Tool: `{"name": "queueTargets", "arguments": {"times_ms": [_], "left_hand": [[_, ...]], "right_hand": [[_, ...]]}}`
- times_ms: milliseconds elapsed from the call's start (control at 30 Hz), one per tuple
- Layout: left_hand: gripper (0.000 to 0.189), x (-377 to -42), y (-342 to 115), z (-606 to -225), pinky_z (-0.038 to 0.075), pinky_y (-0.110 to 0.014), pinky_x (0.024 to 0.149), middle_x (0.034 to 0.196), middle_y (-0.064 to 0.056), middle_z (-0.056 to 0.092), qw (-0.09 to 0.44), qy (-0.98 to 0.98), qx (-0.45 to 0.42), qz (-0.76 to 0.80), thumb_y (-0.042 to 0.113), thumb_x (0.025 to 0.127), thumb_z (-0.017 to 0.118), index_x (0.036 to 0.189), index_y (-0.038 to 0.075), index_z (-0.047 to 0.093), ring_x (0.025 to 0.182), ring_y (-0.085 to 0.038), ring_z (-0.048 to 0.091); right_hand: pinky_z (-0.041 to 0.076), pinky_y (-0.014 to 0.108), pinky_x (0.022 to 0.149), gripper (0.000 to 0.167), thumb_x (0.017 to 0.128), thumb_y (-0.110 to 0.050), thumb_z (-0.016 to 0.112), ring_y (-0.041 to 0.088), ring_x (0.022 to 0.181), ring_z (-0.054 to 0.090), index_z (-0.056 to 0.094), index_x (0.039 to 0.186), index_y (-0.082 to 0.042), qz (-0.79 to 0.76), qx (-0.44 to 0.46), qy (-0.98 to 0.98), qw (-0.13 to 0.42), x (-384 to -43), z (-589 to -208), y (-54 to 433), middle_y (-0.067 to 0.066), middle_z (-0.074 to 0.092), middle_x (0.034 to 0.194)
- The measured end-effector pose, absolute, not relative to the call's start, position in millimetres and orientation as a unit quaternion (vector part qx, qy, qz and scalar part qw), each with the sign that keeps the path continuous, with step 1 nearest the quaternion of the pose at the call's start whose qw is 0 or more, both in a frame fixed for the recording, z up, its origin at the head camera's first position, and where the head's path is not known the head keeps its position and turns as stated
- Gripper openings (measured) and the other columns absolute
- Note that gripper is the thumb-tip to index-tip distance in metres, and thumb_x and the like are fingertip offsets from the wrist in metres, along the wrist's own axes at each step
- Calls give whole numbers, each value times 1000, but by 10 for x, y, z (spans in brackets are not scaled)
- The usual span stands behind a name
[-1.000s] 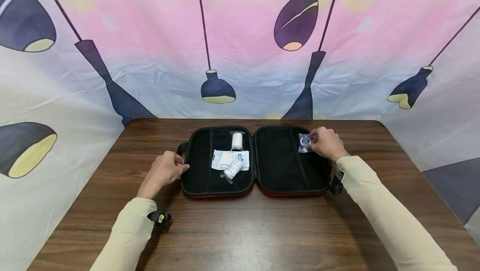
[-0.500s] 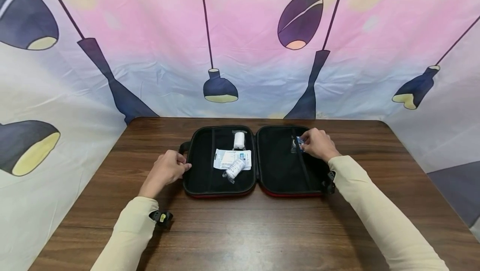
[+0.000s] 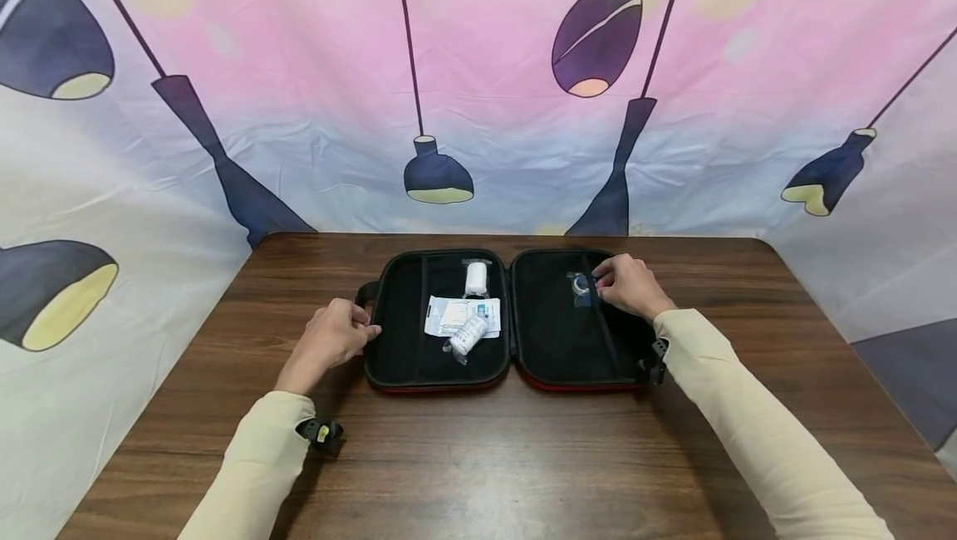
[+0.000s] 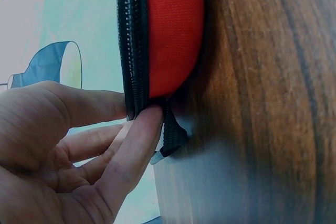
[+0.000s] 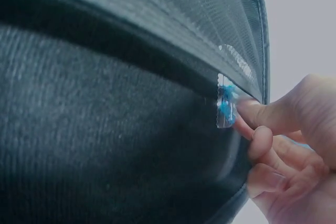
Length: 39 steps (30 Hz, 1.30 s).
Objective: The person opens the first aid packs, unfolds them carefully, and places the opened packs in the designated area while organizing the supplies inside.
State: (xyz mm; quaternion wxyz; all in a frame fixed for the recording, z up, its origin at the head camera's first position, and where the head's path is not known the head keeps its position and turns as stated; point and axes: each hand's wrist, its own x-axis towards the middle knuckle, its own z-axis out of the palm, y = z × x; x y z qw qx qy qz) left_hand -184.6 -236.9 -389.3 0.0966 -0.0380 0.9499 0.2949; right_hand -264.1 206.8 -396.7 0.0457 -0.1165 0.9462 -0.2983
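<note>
The clear packet [image 3: 579, 288] has just changed places: a second ago it sat to the right of the edge band [image 3: 602, 320], over the bare strip of lining, and now most of it shows to the left of that band, seen through the mesh pocket [image 3: 557, 336] in the right half of the case [image 3: 510, 316]. That suggests it is mostly tucked in, though the right wrist view shows one end sticking out past the band, so the tucking looks not quite finished.

The right hand [image 3: 631, 285] pinches that end between thumb and finger, right at the pocket's mouth, near the far right corner of the case. The left hand [image 3: 332, 334] holds the left rim of the case, thumb against the zipper [image 4: 131, 40] and a finger under the red shell [image 4: 176, 30]. Its hold looks the same as before, probably to steady the case.

The case lies unfolded on the tabletop [image 3: 478, 465]. In its left half are a white roll [image 3: 476, 279] on the far side, flat packets [image 3: 444, 317] nearer, and a wrapped roll [image 3: 467, 335] lying tilted on their near right part; none of these has shifted.
</note>
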Motion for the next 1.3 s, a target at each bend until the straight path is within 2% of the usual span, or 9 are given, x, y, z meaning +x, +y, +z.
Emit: {"name": "queueTargets", "arguments": {"times_ms": [333, 567, 1000, 1200, 1300], "left_hand": [[24, -1843, -2367, -3891, 52, -33, 63, 91, -14, 69, 97, 949, -37, 297, 17, 99, 67, 108, -5, 70, 69, -17, 68], [26, -1844, -2378, -3886, 53, -36, 66, 92, -14, 70, 99, 951, -36, 291, 18, 99, 67, 110, -6, 69, 70, -16, 68], [22, -1834, -2361, -3891, 51, -33, 62, 87, -12, 68, 93, 951, -33, 293, 17, 99, 67, 104, -4, 70, 68, -17, 67], [19, -1835, -2363, -3894, 49, -33, 61, 82, -9, 67, 91, 952, -32, 290, 17, 99, 67, 98, -2, 71, 67, -17, 65], [20, -1838, -2363, -3894, 51, -35, 63, 83, -10, 68, 90, 953, -32, 287, 17, 98, 67, 101, -2, 71, 67, -16, 66]], "right_hand": [[56, 51, 86, 37, 90, 1, 60, 37, 100, 68, 64, 125, 11, -300, -122, 945, 39, -2582, -3914, 2103, 23, 70, 108], [55, 52, 85, 35, 91, -6, 68, 34, 94, 68, 66, 122, 9, -294, -125, 947, 16, -2480, -3831, 2087, 20, 71, 103], [56, 46, 78, 41, 89, -26, 80, 20, 80, 68, 71, 119, 1, -277, -162, 947, 4, -2153, -3779, 1680, 5, 73, 91], [56, 41, 73, 41, 85, -30, 84, 15, 75, 66, 74, 115, -4, -274, -186, 944, -9, -1969, -3774, 1413, -2, 72, 86], [55, 41, 75, 41, 85, -31, 84, 12, 74, 65, 74, 115, -5, -274, -198, 941, -11, -1891, -3764, 1281, -4, 71, 85]]}}
